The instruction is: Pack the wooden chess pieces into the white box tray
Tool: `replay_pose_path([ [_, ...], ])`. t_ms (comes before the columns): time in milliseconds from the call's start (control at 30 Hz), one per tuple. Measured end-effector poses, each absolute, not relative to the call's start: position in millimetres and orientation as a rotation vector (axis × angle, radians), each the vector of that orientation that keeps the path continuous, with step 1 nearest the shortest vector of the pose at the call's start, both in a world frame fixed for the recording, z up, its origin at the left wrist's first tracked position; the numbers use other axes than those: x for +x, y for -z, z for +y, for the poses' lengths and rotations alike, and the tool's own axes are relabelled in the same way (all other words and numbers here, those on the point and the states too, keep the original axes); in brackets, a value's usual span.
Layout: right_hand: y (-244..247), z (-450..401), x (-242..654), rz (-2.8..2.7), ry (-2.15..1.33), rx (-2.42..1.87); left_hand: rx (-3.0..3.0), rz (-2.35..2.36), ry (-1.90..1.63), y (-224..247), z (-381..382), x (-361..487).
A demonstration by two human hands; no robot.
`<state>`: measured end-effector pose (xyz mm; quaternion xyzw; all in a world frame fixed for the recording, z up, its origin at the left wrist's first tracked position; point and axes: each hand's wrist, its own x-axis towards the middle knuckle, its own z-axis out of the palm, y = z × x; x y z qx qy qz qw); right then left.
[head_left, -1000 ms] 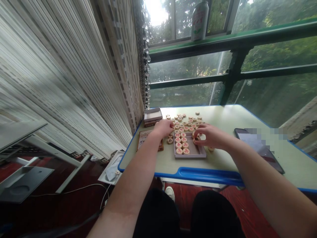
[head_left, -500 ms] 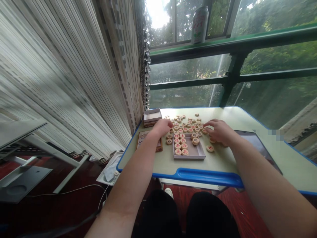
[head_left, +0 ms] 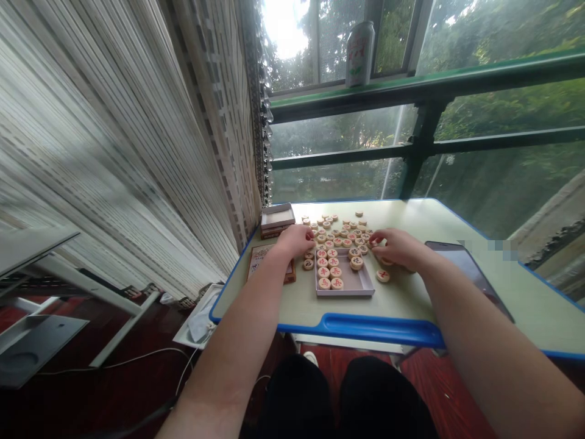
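Note:
Round wooden Chinese chess pieces [head_left: 351, 236] with red or black characters lie scattered over the middle of the table. In front of them is a shallow pale box [head_left: 345, 292]. Two columns of red pieces [head_left: 335, 272] fill its left side, and a few black ones [head_left: 356, 263] sit at its upper right. My left hand [head_left: 296, 239] is at the left edge of the scatter, fingers curled together; what they hold is hidden. At the right edge, my right hand [head_left: 395, 246] pinches a piece with thumb and fingertips. More pieces lie partly hidden beneath this hand.
A box lid [head_left: 277, 215] rests at the table's back left, with a printed box [head_left: 256, 259] nearer me. On the right lies a tablet [head_left: 473, 274]. A can [head_left: 359, 55] stands on the green window rail. Curtains [head_left: 219, 122] hang along the left.
My right fingers have drawn together at the edge of the scattered pieces. My left hand has lowered slightly towards the pieces beside it. The whole view has shifted a little.

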<state>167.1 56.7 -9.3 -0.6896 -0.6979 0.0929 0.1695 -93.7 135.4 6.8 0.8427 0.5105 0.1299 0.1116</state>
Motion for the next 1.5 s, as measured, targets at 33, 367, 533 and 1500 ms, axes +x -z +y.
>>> replay_pose_path([
  [33,8.8,56.6,165.4,-2.003,-0.236,-1.931,2.478,1.484,-0.391,-6.2,135.9,-93.9],
  [367,3.6,54.2,155.5,-2.132,-0.259,-1.768,2.498,1.387,-0.42,-2.8,138.5,-91.8],
  [533,1.5,52.2,156.0,-2.139,-0.326,-1.77,2.579,1.356,-0.504,-6.8,134.0,-90.3],
  [1500,-3.9,46.3,158.2,-2.06,-0.406,-1.844,2.635,1.407,-0.436,-2.5,138.0,-89.4],
])
